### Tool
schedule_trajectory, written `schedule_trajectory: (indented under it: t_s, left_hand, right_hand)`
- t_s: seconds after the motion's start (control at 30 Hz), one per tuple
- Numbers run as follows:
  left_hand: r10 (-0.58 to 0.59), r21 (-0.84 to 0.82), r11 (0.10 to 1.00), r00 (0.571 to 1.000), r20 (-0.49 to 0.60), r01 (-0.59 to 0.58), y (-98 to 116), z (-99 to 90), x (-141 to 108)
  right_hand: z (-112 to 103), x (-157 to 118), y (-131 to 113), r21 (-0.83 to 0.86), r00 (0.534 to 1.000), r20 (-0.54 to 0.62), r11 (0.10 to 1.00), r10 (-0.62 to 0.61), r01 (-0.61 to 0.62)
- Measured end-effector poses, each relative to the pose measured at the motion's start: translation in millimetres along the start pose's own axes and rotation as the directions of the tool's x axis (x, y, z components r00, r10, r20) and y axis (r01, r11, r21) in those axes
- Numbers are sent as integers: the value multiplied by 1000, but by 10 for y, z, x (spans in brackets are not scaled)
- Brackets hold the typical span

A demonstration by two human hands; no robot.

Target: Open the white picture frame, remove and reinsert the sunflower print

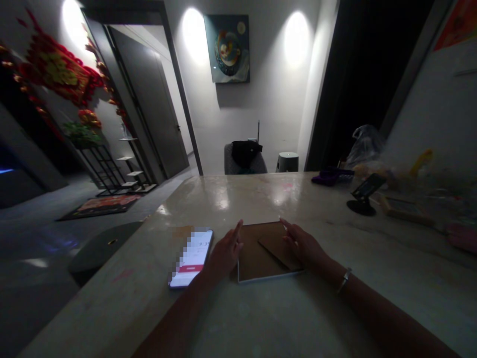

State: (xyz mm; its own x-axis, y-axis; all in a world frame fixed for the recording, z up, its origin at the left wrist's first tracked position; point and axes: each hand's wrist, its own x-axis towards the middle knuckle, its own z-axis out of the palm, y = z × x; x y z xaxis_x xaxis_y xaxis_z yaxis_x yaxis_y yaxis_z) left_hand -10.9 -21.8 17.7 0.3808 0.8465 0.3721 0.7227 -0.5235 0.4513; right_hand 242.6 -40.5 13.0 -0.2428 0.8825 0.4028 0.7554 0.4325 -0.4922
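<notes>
A flat square picture frame [265, 252] lies face down on the pale stone counter [122, 293], showing its brown cardboard back and a fold-out stand flap. My left hand [225, 252] rests open against the frame's left side. My right hand [303, 244], with a metal bracelet [345, 280] on its wrist, lies open at the right side, fingertips over the cardboard. Just left of my left hand lies a smartphone [191, 258], its screen lit and partly pixelated.
A black phone stand [365, 196], a purple item [325, 177], a small wooden frame [404, 209] and a plastic bag [365, 146] crowd the counter's right side. Beyond its far edge stands a chair [245, 160] draped with black cloth. The counter's left edge drops to the floor.
</notes>
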Motion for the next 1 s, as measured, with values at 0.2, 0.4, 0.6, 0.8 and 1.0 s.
schedule_trajectory:
  t_s: [0.2,0.4,0.6,0.8,1.0]
  left_hand:
    - [26,-4,1000,996,-89,-26,-7,-56,56]
    - [-35,18,999,987,-157,38,-62,-24,55]
    - [-111,-128,988,972,-208,86,-35,-75,44]
    - [-239,-305,936,952,-189,175,-172,39,75]
    - [-220,-411,899,966,-134,148,-150,134,50]
  right_hand:
    - [8,6,-244,-8,986,166,1000,-6,7]
    - [41,-43,-403,-94,970,241,995,-16,40]
    - [17,-31,-366,38,991,134,999,-28,23]
    - [71,86,-235,433,977,17,879,213,-199]
    - [51,75,-326,796,933,227,499,279,-343]
